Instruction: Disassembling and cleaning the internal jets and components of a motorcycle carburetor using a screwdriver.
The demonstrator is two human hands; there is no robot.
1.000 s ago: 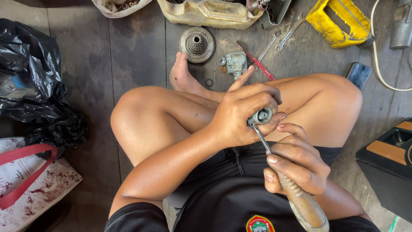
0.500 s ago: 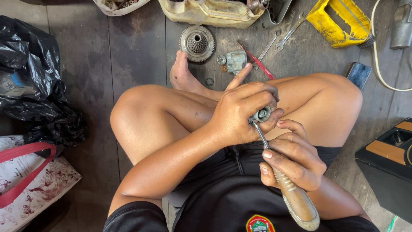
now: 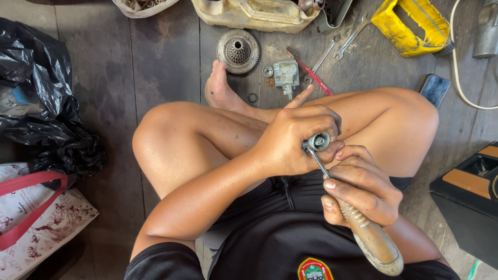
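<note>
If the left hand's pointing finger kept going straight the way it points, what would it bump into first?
The left hand points its index finger up and right. It would probably first meet the thin red-handled tool lying on the dark wooden floor, though depth is hard to judge.

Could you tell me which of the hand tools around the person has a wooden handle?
The screwdriver gripped in the right hand: its handle is worn brown wood. The two wrenches on the floor are bare metal, and the tool beside them is red.

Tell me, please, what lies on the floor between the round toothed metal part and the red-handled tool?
In the head view, between the round toothed part and the red-handled tool lie a small washer and a grey metal housing, both on the wooden floor.
</note>
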